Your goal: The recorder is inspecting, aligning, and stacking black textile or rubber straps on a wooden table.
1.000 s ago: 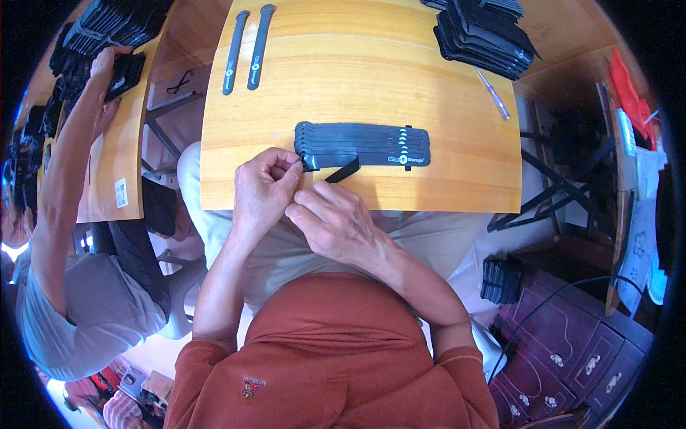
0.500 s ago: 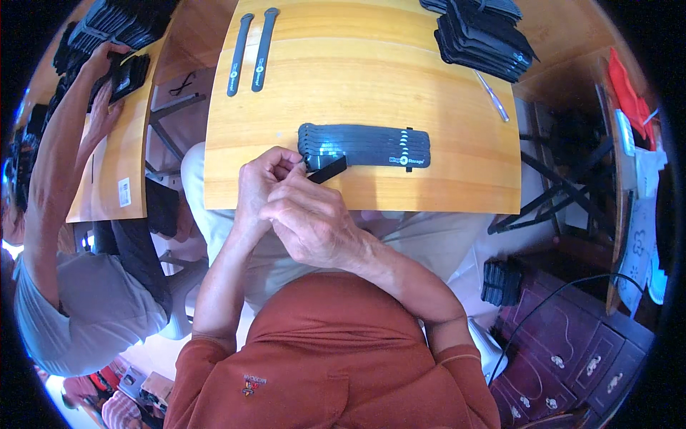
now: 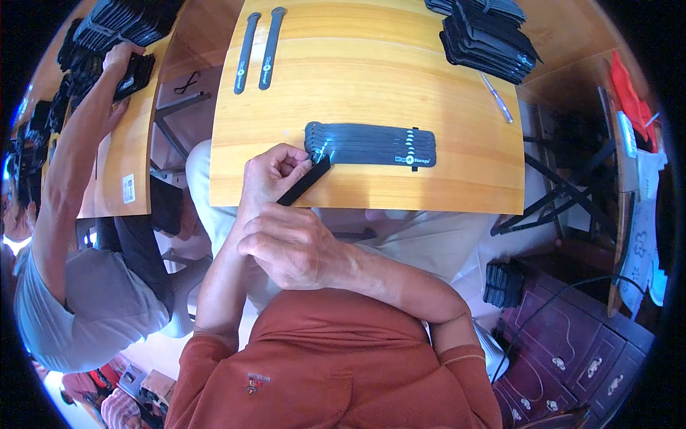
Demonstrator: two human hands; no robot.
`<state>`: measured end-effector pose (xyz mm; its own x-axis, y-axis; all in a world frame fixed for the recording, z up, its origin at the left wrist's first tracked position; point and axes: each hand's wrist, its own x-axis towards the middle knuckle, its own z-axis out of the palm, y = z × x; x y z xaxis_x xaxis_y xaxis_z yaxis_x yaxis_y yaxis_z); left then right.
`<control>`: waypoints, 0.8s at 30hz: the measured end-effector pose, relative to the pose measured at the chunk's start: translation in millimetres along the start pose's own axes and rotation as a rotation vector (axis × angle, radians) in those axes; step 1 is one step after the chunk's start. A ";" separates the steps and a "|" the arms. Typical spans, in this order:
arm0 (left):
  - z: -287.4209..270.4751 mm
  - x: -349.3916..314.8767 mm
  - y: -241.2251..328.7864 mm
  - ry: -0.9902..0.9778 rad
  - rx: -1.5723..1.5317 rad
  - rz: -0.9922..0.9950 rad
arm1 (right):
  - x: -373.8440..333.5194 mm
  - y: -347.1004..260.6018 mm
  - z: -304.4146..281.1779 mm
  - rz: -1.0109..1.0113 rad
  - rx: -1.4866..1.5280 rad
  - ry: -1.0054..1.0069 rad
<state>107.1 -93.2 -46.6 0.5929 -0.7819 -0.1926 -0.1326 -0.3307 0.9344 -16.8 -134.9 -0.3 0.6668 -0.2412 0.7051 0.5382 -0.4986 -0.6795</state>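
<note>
On the wooden table [image 3: 371, 86] lies a flat bundle of overlapping dark grey fastening straps [image 3: 371, 145], with rounded ends at the left and printed marks at the right. My left hand [image 3: 275, 171] pinches at the bundle's lower left corner. From that corner a black strap [image 3: 304, 183] slants down toward me over the table's front edge. Its lower part passes behind my right hand [image 3: 289, 247], which is closed around it; the fingertips are partly hidden. Two single grey straps [image 3: 246, 53] lie side by side at the far left.
Stacks of folded black straps [image 3: 486, 43] sit at the far right, beside a slim pen-like tool [image 3: 496, 98]. At left, another person [image 3: 86, 286] handles black bundles [image 3: 125, 25] on a neighbouring table. A dark red drawer cabinet [image 3: 564, 350] stands at lower right.
My right hand has moved down toward me, away from the left hand. More of the black strap now shows between them. The bundle still lies flat under my left fingers.
</note>
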 end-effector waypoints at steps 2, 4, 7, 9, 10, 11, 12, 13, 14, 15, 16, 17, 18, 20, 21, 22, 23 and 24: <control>-0.4 -0.1 -0.6 0.002 0.019 0.002 | -0.3 -0.6 -1.0 -0.012 0.006 0.002; -2.1 1.4 -8.3 -0.006 -0.022 0.024 | 0.2 -2.3 -1.4 -0.014 -0.014 -0.023; -5.9 1.8 -2.8 -0.058 -0.087 0.030 | 1.7 -4.0 -0.6 -0.014 0.013 -0.013; -7.6 1.5 2.9 -0.097 -0.108 0.015 | 7.1 -4.6 1.3 -0.028 0.021 -0.001; -7.9 1.5 4.2 -0.116 -0.129 0.015 | 9.6 -5.1 3.3 -0.041 0.027 0.011; -8.0 1.2 5.1 -0.134 -0.151 0.015 | 10.8 -6.2 6.6 -0.041 0.028 0.010; -8.4 1.2 6.2 -0.132 -0.150 0.015 | 12.3 -7.4 10.6 -0.050 0.031 0.004; -8.7 1.3 7.1 -0.142 -0.141 0.013 | 13.6 -8.1 13.0 -0.059 0.034 -0.002; -9.2 1.4 7.4 -0.152 -0.132 0.011 | 15.4 -7.6 13.7 -0.060 0.035 -0.002; -10.3 1.3 7.0 -0.150 -0.132 0.011 | 17.5 -7.6 14.2 -0.060 0.025 0.003; -11.5 1.8 5.9 -0.171 -0.148 -0.004 | 19.2 -8.0 14.7 -0.061 0.015 0.009; -13.0 2.3 5.4 -0.192 -0.163 -0.018 | 20.3 -9.0 15.2 -0.062 0.015 0.008; -13.7 3.0 4.3 -0.192 -0.166 -0.018 | 20.2 -9.5 15.2 -0.044 0.017 -0.002; -15.0 4.4 2.8 -0.231 -0.100 0.047 | 22.3 -13.1 15.8 -0.025 0.017 -0.014; -16.5 4.7 7.1 -0.231 -0.100 0.047 | 25.9 -17.2 18.1 -0.059 0.044 -0.009; -19.0 4.8 15.4 -0.253 -0.095 -0.017 | 27.7 -19.8 21.2 -0.093 0.071 -0.004; -20.9 5.1 19.6 -0.275 -0.091 -0.080 | 27.8 -20.4 24.8 -0.115 0.055 -0.004; -22.4 6.2 18.9 -0.273 -0.091 -0.079 | 28.9 -20.2 25.1 -0.117 0.055 -0.005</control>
<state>126.0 -92.5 -23.4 0.3616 -0.8730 -0.3274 -0.0154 -0.3567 0.9341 4.5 -110.9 28.7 0.6003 -0.1795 0.7794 0.6401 -0.4764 -0.6028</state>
